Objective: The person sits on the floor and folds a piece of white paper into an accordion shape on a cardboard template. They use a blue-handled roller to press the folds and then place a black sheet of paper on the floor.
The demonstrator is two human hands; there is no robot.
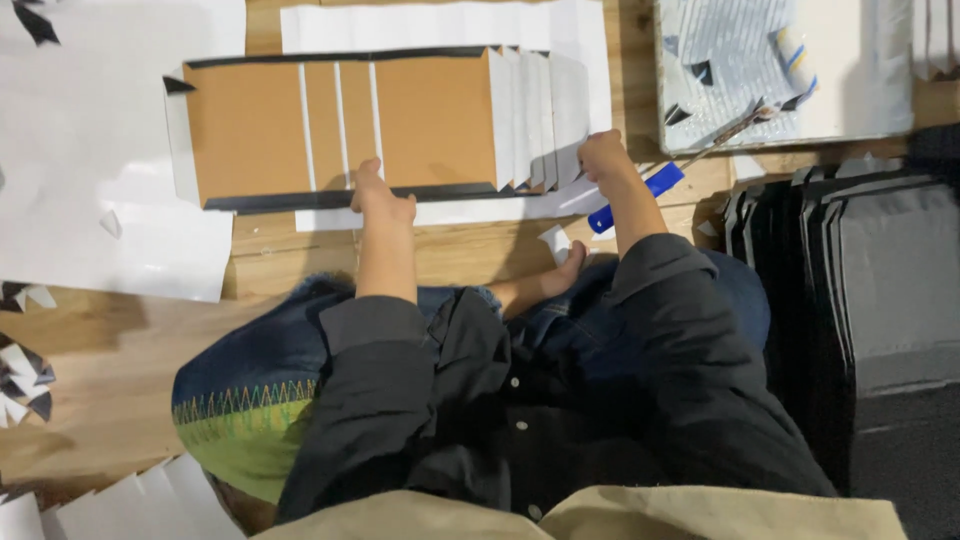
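From my remote seat: my left hand (382, 196) presses flat, fingers (366, 176) spread narrow, on the near black edge of the brown cardboard panel (340, 128), holding nothing. At three o'clock, my right hand (604, 156) is curled tight at the fanned white paper flaps (545, 115); I cannot tell what it grips. A blue-handled brush (640, 195) lies just beside it. To do this well, I judge, keep the left hand weighting the panel while the right smooths each flap evenly. Black sheets (880, 290) stack at four o'clock on the wooden floor (110, 370).
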